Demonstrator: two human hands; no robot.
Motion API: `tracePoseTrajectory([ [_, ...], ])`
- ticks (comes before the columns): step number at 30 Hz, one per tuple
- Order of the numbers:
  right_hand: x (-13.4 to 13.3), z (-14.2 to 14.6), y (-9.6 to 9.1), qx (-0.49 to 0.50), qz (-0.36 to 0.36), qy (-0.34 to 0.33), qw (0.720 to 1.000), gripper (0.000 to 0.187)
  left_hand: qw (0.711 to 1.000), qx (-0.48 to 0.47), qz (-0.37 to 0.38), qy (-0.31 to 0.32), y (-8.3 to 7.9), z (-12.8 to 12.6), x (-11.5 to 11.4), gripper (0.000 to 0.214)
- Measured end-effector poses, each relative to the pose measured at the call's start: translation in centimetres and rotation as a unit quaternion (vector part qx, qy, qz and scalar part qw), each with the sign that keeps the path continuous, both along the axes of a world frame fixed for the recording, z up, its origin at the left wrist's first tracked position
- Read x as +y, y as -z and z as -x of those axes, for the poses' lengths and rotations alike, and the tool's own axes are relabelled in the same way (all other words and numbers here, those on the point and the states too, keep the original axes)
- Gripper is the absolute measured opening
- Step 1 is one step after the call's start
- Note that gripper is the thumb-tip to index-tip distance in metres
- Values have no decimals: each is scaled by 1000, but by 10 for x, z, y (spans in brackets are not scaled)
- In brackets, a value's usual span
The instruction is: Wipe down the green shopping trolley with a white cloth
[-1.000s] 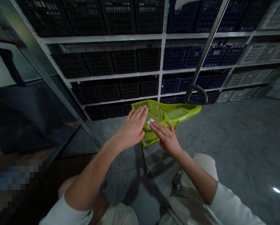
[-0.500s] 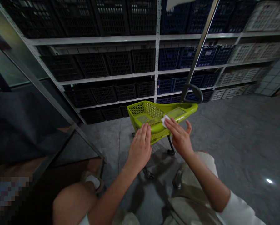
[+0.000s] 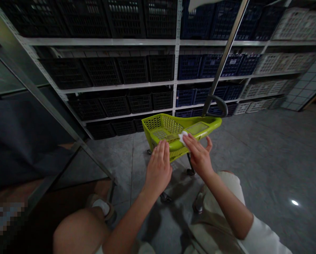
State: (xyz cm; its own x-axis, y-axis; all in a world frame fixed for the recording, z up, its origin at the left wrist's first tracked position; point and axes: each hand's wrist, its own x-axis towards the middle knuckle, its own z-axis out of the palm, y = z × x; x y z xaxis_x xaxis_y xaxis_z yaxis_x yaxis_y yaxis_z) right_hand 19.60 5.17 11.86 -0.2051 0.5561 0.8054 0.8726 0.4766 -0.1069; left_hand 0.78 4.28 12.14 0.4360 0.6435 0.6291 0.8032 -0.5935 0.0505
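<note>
A small lime-green plastic shopping cart (image 3: 171,124) with a perforated basket stands on the floor in front of me. My left hand (image 3: 160,164) grips the cart's near rim, its fingers together over the edge and the thumb hidden. Under the fingertips of my right hand (image 3: 199,153) a crumpled white tissue (image 3: 182,137) is pressed on the same rim, a little farther right. The right thumb is held out from the other fingers. A metal pole (image 3: 224,60) rises from the cart beside a grey looped handle (image 3: 218,106).
White metal shelving (image 3: 144,85) across the back carries black crates (image 3: 133,68), blue crates (image 3: 189,67) and white crates (image 3: 270,62). To my left stands a metal frame (image 3: 65,125) by dark fabric (image 3: 17,137). Grey tile floor (image 3: 266,158) extends to the right.
My right hand has slid slightly left along the rim with the tissue. My left hand stays on the rim. The whole view has shifted a little.
</note>
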Motion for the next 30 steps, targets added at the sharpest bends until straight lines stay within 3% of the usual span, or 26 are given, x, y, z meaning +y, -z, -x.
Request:
tracePoseTrajectory([
  [3,-2,9,-1,43,-4,41,998,65,1000,-4,-5,-7,4,-3,0,80],
  [7,-13,34,-6,11,38,-58,998,63,1000,-16,-10,-13,10,-4,2,83],
  [10,-9,18,-11,-33,66,-118,990,63,1000,-12,-11,-12,8,-2,2,82],
  [13,1,-5,-11,-17,60,-77,995,65,1000,-9,-13,-5,5,-1,1,80],
  [16,-2,4,-6,39,27,13,999,68,1000,-11,-8,-4,6,-3,0,80],
  [19,-12,27,-1,28,29,-8,999,70,1000,-17,-4,-13,8,-4,-1,84],
  [22,-13,25,-1,-22,40,-58,997,70,1000,-11,-4,-19,8,-2,-2,84],
  [27,-1,-1,-5,30,-5,53,998,68,1000,4,14,-19,4,-2,-5,79],
  [30,-7,11,-4,14,17,21,1000,68,999,-11,16,-25,5,-4,-7,81],
])
